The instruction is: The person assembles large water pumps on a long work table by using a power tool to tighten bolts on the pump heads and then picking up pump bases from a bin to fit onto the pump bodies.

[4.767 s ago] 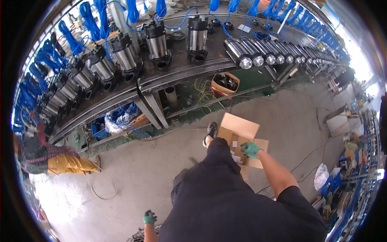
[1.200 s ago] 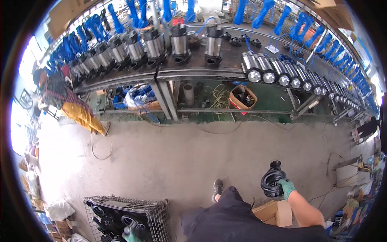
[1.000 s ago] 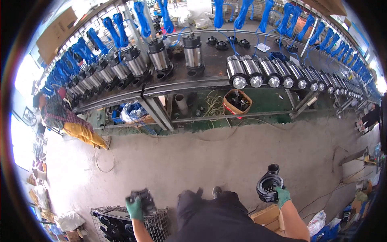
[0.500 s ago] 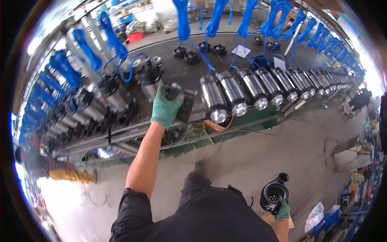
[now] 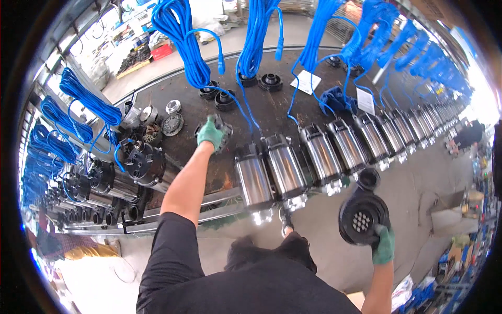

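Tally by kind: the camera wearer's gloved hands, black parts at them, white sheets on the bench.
Green-gloved hands: 2 (left hand, right hand)
Black parts: 2 (round casing, smaller part)
White sheets: 2
Total: 6

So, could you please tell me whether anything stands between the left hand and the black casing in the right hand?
Yes: across this view, the nearest steel cylinders on the bench come between the left hand and the black casing in the right hand.

Left hand (image 5: 210, 133) and right hand (image 5: 384, 246) are gloved green, the casing (image 5: 363, 215) black, the cables (image 5: 182, 42) blue.
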The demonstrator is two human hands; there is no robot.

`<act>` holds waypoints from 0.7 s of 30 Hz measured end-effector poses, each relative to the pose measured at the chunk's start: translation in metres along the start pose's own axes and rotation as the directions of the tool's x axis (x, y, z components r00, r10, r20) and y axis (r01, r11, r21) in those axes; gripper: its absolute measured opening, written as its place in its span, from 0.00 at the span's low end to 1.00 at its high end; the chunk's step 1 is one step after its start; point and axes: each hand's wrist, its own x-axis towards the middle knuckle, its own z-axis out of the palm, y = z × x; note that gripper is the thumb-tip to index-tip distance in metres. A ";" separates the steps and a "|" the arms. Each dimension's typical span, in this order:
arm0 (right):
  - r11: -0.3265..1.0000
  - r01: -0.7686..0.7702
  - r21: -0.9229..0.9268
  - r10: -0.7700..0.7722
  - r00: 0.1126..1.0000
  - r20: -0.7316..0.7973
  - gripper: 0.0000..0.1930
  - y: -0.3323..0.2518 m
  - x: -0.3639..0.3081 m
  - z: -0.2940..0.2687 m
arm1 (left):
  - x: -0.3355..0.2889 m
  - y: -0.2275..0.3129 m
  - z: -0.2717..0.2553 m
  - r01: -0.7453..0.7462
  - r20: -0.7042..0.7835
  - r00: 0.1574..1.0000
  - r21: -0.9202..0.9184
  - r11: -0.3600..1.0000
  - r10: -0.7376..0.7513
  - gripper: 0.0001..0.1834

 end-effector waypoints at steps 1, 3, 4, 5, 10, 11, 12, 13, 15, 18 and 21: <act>0.998 0.058 0.000 -0.058 0.994 0.096 0.25 -0.022 0.039 0.038 | -0.003 -0.008 0.007 -0.027 0.016 1.000 -0.004 1.000 0.027 0.24; 0.999 0.037 -0.007 -0.034 0.963 0.268 0.27 -0.036 0.128 0.086 | -0.004 -0.045 0.021 -0.103 0.057 0.994 0.193 0.976 0.093 0.23; 0.997 0.041 -0.062 -0.021 0.954 0.298 0.27 -0.034 0.178 0.102 | -0.007 -0.036 0.034 -0.084 0.117 0.991 0.185 0.979 0.063 0.21; 0.992 0.042 -0.116 -0.001 0.941 0.337 0.27 -0.033 0.226 0.121 | -0.011 -0.026 0.039 -0.059 0.147 0.989 0.222 0.973 0.027 0.20; 0.971 -0.015 -0.241 0.146 0.831 0.536 0.22 -0.016 0.372 0.308 | -0.094 -0.036 0.002 0.058 0.154 0.987 -0.045 0.997 -0.050 0.21; 0.972 0.054 -0.228 0.085 0.826 0.558 0.20 0.001 0.403 0.331 | -0.115 -0.019 -0.007 0.066 0.138 0.989 -0.047 0.997 -0.059 0.22; 0.966 0.096 -0.241 0.060 0.819 0.570 0.19 0.014 0.423 0.350 | -0.143 0.000 -0.016 0.168 0.094 0.983 -0.118 0.979 -0.157 0.23; 0.959 0.000 -0.282 0.168 0.804 0.570 0.20 0.024 0.437 0.368 | -0.178 0.013 -0.023 0.265 0.053 0.964 -0.193 0.945 -0.259 0.23; 0.928 -0.034 -0.372 0.245 0.805 0.540 0.23 0.052 0.472 0.391 | -0.262 0.020 -0.024 0.265 -0.061 0.959 -0.153 0.952 -0.277 0.20; 0.868 0.073 -0.490 0.201 0.853 0.482 0.29 0.081 0.463 0.416 | -0.424 0.025 -0.020 0.557 -0.053 0.816 -0.191 0.808 -0.575 0.19; 0.563 0.383 -0.733 0.071 0.860 0.505 0.33 0.098 0.528 0.407 | -0.612 -0.005 0.040 0.767 -0.213 0.545 -0.264 0.585 -0.811 0.19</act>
